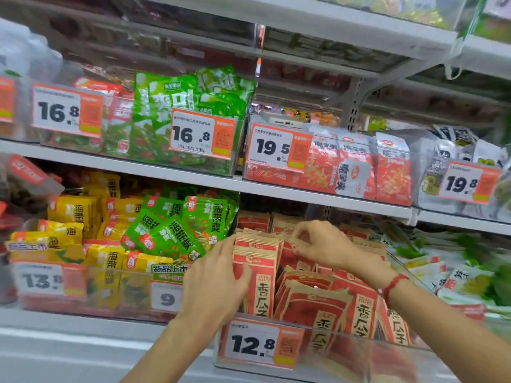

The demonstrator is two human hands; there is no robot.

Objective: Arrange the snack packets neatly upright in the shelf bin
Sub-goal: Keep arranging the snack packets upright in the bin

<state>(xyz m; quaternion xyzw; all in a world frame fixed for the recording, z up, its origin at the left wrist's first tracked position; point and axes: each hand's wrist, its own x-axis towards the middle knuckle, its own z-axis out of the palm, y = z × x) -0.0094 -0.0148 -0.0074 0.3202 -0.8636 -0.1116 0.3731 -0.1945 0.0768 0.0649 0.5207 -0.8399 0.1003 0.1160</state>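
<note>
Head view showed the left hand (218, 275) gripping an upright red-and-tan packet (255, 272) in the clear bin (359, 352), while the right hand (320, 244) pinched another packet's top (297, 242) behind.

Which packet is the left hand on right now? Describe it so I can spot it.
Find the clear plastic shelf bin with the 12.8 price tag on the lower shelf. The left hand holds the upright red-and-tan paper snack packet at the bin's front left; packets to its right lean over.
</note>
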